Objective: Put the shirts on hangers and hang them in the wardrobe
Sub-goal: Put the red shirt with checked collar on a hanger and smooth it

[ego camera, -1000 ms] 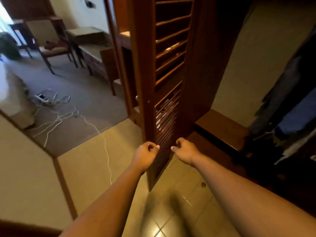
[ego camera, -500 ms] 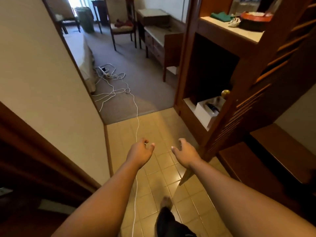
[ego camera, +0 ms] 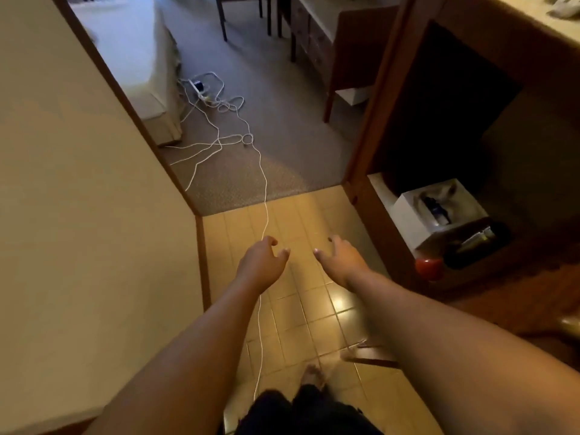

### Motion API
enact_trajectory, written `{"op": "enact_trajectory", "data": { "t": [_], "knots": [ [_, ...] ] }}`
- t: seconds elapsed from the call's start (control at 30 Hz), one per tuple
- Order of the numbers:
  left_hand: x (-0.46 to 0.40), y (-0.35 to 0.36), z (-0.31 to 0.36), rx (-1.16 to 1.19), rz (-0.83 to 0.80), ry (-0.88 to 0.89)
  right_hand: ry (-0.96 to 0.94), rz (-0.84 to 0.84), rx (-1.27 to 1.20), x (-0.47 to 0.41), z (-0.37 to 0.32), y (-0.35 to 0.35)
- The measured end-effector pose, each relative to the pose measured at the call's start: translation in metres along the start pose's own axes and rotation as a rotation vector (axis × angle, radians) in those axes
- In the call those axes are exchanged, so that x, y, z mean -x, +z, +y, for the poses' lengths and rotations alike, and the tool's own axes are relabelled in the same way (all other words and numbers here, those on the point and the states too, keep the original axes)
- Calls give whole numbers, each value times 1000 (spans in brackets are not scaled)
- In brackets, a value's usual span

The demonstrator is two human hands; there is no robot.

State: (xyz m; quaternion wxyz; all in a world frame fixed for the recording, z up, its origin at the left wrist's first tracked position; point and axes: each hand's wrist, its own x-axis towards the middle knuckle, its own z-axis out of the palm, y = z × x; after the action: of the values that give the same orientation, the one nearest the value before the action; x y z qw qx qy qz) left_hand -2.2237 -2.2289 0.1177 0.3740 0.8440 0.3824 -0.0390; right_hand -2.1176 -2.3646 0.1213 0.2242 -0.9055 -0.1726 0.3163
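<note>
Reaching over tiled floor (ego camera: 314, 309) — left hand (ego camera: 260, 262) loosely spread, empty | right hand (ego camera: 342, 262) loosely spread, empty

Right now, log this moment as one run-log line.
left hand: open, empty | right hand: open, empty | white cable: on floor | shirts, hangers: not visible

Both arms are bare from the near edge of the picture to the wrists: no sleeves, no watch, no bands, no rings to be seen. The left hand (ego camera: 262, 262) and right hand (ego camera: 340, 262) are bare too, with short pale nails at the fingertips. At the near edge, between the arms, dark, nearly black cloth (ego camera: 301, 411) covers the legs; its far hem looks a little frayed. Just past it a bare foot (ego camera: 312, 373) shows, blurred, with no shoe or sock
</note>
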Motion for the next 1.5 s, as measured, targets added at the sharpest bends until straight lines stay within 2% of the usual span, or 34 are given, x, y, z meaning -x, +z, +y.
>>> {"op": "enact_trajectory", "data": {
  "t": [0.33, 0.57, 0.77, 1.17, 1.5],
  "knots": [
    [-204, -32, 31, -84, -58, 3, -17, -13, -2, -176, -85, -35],
    [-374, -96, 64, -155, -72, 123, 13, 28, -71, -322, -161, -85],
    [-509, -144, 103, -210, -70, 155, 4, 50, -109, -436, -218, -130],
    [-799, -184, 243, -229, -93, 166, 35, -25, -151, -714, -293, -286],
    [-1046, -234, 350, -156, -86, 176, 70, 80, -142, -943, -378, -403]
  ]
}}
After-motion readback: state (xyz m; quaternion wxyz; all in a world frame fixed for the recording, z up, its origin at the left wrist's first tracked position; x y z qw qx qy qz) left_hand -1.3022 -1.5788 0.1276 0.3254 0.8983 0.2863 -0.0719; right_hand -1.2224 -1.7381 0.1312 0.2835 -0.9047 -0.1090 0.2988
